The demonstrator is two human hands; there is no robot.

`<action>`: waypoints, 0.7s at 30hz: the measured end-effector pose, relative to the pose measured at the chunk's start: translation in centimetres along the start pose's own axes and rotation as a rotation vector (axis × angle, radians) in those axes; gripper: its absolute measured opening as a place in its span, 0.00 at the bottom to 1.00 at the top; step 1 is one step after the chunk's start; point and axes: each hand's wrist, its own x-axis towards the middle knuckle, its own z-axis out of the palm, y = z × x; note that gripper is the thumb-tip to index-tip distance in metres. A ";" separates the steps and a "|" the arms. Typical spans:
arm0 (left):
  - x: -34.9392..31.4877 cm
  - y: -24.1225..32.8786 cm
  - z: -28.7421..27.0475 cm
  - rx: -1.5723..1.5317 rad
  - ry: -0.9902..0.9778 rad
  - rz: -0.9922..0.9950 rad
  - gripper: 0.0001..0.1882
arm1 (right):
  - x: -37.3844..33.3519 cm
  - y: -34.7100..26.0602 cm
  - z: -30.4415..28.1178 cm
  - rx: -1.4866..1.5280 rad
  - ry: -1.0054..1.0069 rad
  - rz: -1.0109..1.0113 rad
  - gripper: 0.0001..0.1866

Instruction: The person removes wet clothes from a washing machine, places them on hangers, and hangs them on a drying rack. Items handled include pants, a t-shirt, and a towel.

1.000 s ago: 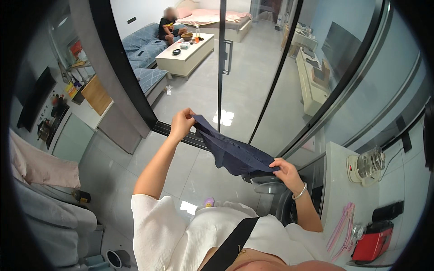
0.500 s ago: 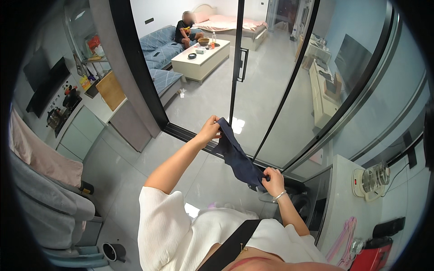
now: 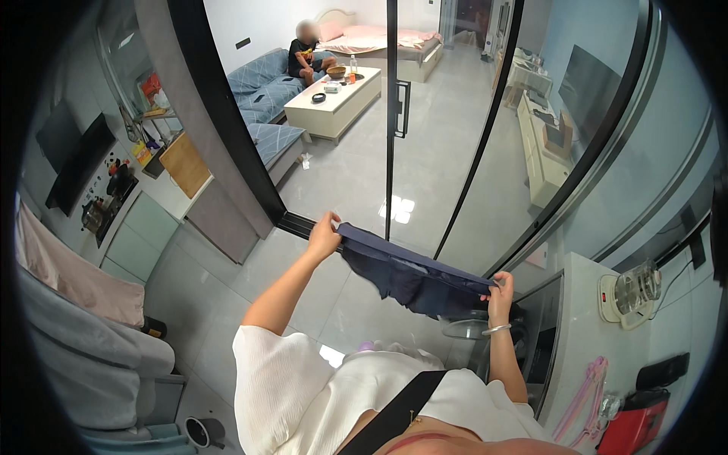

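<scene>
A pair of navy underpants (image 3: 413, 282) is stretched out between my hands, its waistband along the top and the rest hanging down. My left hand (image 3: 325, 235) pinches one end of the waistband. At the other end, my right hand (image 3: 500, 296), with a bangle on its wrist, grips the waistband's corner between thumb and fingers. Just below the right end of the cloth, the round glass door (image 3: 464, 328) of a front-loading machine stands open, partly hidden by the cloth and my arm.
Ahead is a black-framed glass door (image 3: 390, 152); beyond it a person (image 3: 303, 57) sits on a blue sofa (image 3: 262, 83) by a white table (image 3: 334, 106). To my right, a counter (image 3: 584, 318) bears a glass kettle (image 3: 635, 292) and pink hangers (image 3: 588, 394). Towels (image 3: 83, 326) hang at left.
The underpants have gone from bunched and slanting to spread wide, waistband taut. My left hand has moved left and down; my right hand has moved right and slightly up.
</scene>
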 end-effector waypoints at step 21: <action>4.4 5.7 -2.2 -0.700 -0.511 -0.083 0.12 | 4.4 -0.9 -1.6 -0.072 0.068 -0.001 0.04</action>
